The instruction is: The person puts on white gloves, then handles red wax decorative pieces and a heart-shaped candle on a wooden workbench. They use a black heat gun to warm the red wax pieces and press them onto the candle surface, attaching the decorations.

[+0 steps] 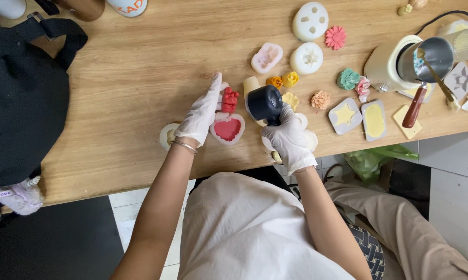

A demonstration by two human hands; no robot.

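Note:
My right hand (288, 139), in a white glove, grips a black handheld tool with a round barrel (265, 103), held just right of a heart-shaped white mould filled with red wax (228, 129). My left hand (203, 114), also gloved, rests flat against the left side of that mould, fingers stretched out toward a small red moulded piece (230, 99) above it. A small cream cup (251, 84) stands behind the tool.
Several white silicone moulds (310, 21), coloured wax flowers (335, 37) and star and oval moulds with yellow wax (374, 120) lie on the wooden table (140, 78). A metal pot with a wooden handle (431, 59) sits on a heater at right. A black bag (21, 98) lies at left.

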